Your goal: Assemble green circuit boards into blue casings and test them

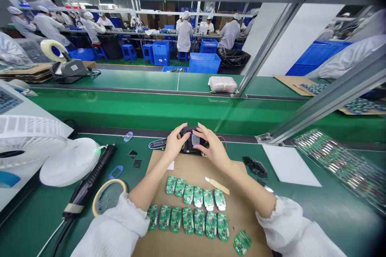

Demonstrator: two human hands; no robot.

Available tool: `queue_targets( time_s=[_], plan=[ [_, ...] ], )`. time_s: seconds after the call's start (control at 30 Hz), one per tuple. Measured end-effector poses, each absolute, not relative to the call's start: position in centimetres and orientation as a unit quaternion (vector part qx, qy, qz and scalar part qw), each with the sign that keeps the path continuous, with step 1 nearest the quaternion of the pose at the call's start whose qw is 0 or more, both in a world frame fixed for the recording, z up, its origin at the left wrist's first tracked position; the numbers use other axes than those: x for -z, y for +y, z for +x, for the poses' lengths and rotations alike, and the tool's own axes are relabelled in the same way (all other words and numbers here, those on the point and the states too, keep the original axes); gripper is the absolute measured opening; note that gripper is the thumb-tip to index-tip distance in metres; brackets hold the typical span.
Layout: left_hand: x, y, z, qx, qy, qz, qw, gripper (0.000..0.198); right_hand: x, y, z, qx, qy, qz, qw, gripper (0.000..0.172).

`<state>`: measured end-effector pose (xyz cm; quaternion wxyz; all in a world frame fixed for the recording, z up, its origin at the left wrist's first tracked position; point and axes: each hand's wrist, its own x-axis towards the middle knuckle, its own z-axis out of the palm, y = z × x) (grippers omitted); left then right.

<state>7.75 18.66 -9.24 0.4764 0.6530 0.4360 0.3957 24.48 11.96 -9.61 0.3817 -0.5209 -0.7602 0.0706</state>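
My left hand (175,143) is at the far edge of the cardboard, its fingers closed on the left side of a black boxy device (188,147). My right hand (212,144) comes in from the other side, thumb and fingers curved round a small blue-rimmed piece (196,139) with a greyish face, lying against the device. Fingers hide part of both. Just left of the device is a dark oval casing (157,144) with a pale rim. Nearer me, green circuit boards (187,221) lie in two rows on the cardboard (181,247), with a single board (242,243) apart at right.
A craft knife (217,185) lies between my arms. On the left are a white fan (70,162), a black electric screwdriver (90,182) and a tape roll (95,198) ringing screws. Black pieces (255,166), a white sheet (291,165) and a board-filled tray (340,164) lie right.
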Motion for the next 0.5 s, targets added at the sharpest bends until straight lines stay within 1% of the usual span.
queue_targets(
  time_s=[0.3,0.5],
  plan=[
    [9.61,19.18,8.14,-0.396,0.446,0.633,0.493,0.049,9.57,12.43,24.47,-0.076,-0.749,-0.541,0.376,0.087],
    [9.48,19.02,8.24,-0.390,0.457,0.646,0.471,0.048,9.85,12.62,24.82,-0.074,-0.753,-0.531,0.381,0.090]
  ],
)
